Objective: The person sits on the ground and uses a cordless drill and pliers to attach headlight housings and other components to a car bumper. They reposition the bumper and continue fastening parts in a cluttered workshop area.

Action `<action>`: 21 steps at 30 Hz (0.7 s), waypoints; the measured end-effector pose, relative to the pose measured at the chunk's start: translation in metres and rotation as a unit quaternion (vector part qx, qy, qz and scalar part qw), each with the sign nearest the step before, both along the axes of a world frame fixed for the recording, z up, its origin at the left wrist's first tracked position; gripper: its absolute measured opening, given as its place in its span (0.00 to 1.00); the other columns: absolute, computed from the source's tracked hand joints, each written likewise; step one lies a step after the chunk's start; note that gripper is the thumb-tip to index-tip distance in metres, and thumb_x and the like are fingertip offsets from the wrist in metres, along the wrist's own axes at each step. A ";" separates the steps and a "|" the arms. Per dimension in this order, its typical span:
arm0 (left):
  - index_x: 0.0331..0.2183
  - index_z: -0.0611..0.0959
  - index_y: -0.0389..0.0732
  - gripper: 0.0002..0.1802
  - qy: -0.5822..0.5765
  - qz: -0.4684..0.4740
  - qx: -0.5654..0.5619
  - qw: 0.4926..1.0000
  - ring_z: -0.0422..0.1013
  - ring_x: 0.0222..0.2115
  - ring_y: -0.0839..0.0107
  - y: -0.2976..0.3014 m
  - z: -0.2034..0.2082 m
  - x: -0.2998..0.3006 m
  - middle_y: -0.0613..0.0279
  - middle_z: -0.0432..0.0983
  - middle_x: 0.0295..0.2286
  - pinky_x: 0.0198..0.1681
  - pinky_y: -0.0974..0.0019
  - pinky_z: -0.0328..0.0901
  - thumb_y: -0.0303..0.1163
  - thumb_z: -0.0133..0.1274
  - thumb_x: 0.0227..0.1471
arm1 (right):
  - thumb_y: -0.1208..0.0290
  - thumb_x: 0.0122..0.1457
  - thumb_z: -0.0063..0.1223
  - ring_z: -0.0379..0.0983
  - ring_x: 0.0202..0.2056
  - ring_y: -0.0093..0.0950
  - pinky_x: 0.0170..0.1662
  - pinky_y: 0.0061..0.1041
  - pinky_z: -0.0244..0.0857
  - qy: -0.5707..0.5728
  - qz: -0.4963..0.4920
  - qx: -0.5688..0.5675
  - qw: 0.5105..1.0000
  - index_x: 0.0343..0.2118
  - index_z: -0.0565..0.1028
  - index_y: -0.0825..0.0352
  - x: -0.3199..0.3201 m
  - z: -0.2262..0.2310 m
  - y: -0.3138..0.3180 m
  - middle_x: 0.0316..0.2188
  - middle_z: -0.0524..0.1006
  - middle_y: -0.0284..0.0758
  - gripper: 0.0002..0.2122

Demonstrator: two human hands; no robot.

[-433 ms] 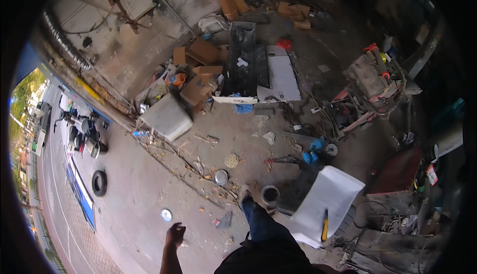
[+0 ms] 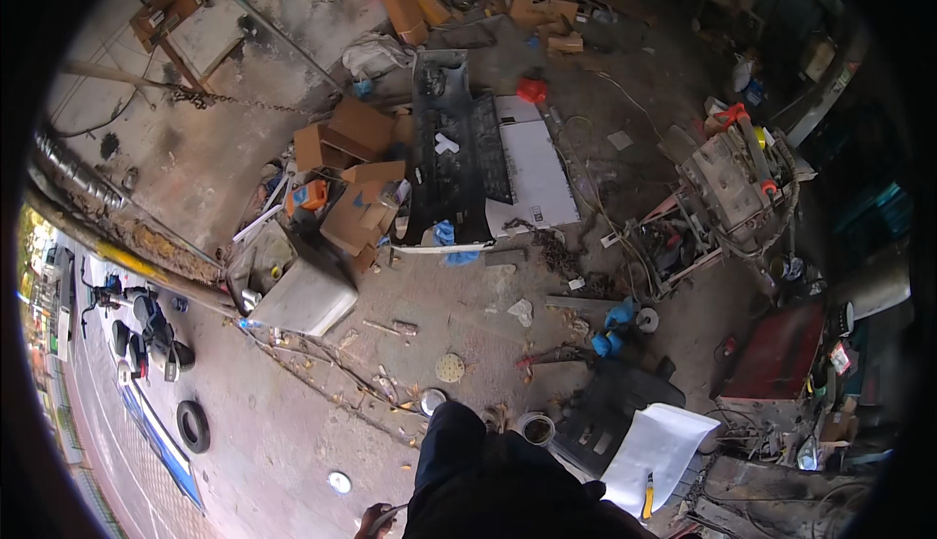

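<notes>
Left hand at lower edge, can't tell if grip is clamped, 1 white disc nearby

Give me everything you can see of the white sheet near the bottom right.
The sheet is pale and smooth, like paper or thin plastic, roughly rectangular with gently curling edges. It lies slanted, overlapping a dark panel on its left. A yellow tool rests on its lower part. Dark clothing meets its lower left edge in the picture and may hide some of it.
</notes>
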State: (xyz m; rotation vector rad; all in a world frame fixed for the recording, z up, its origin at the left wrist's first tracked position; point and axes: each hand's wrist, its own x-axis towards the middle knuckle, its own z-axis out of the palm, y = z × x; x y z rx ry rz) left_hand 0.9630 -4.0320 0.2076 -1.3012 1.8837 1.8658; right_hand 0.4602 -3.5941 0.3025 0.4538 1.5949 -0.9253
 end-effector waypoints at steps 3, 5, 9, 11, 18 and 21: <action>0.50 0.83 0.35 0.22 -0.112 0.186 0.135 0.967 0.81 0.29 0.70 -0.060 -0.009 -0.065 0.51 0.86 0.34 0.30 0.65 0.74 0.41 0.63 0.63 | 0.63 0.60 0.67 0.76 0.40 0.29 0.45 0.34 0.67 0.009 -0.031 0.021 0.999 0.44 0.81 0.61 -0.028 -0.007 -0.033 0.39 0.80 0.34 0.13; 0.49 0.84 0.34 0.23 -0.192 -0.079 -0.054 0.977 0.81 0.29 0.69 -0.117 -0.013 -0.123 0.53 0.85 0.33 0.30 0.63 0.74 0.42 0.65 0.61 | 0.63 0.60 0.67 0.76 0.39 0.29 0.44 0.34 0.67 0.015 -0.046 0.030 0.998 0.43 0.81 0.61 -0.050 -0.010 -0.056 0.38 0.80 0.34 0.12; 0.50 0.86 0.41 0.32 -0.292 -0.110 -0.104 0.944 0.83 0.34 0.59 -0.241 -0.011 -0.255 0.51 0.87 0.35 0.40 0.56 0.76 0.56 0.66 0.54 | 0.63 0.60 0.67 0.76 0.37 0.29 0.41 0.34 0.67 0.027 -0.070 0.049 0.996 0.42 0.81 0.61 -0.100 -0.009 -0.114 0.36 0.80 0.33 0.11; 0.48 0.87 0.43 0.30 -0.279 -0.090 -0.113 0.949 0.84 0.39 0.54 -0.296 -0.005 -0.324 0.50 0.88 0.36 0.43 0.50 0.76 0.58 0.63 0.57 | 0.64 0.60 0.67 0.75 0.36 0.29 0.40 0.34 0.67 0.038 -0.077 0.053 0.995 0.41 0.81 0.61 -0.130 -0.001 -0.145 0.35 0.80 0.33 0.10; 0.52 0.85 0.39 0.29 -0.105 -0.078 -0.214 0.968 0.82 0.44 0.50 -0.404 0.035 -0.533 0.44 0.86 0.42 0.49 0.53 0.75 0.52 0.61 0.59 | 0.64 0.60 0.67 0.75 0.32 0.28 0.36 0.34 0.67 0.047 -0.117 0.069 0.990 0.39 0.81 0.61 -0.224 0.009 -0.214 0.32 0.79 0.32 0.09; 0.52 0.85 0.40 0.29 -0.123 -0.132 -0.233 0.956 0.83 0.40 0.53 -0.417 0.042 -0.590 0.47 0.87 0.37 0.47 0.54 0.75 0.52 0.62 0.58 | 0.65 0.60 0.67 0.75 0.31 0.28 0.34 0.34 0.67 0.044 -0.133 0.075 0.987 0.38 0.81 0.61 -0.268 0.003 -0.231 0.31 0.79 0.32 0.08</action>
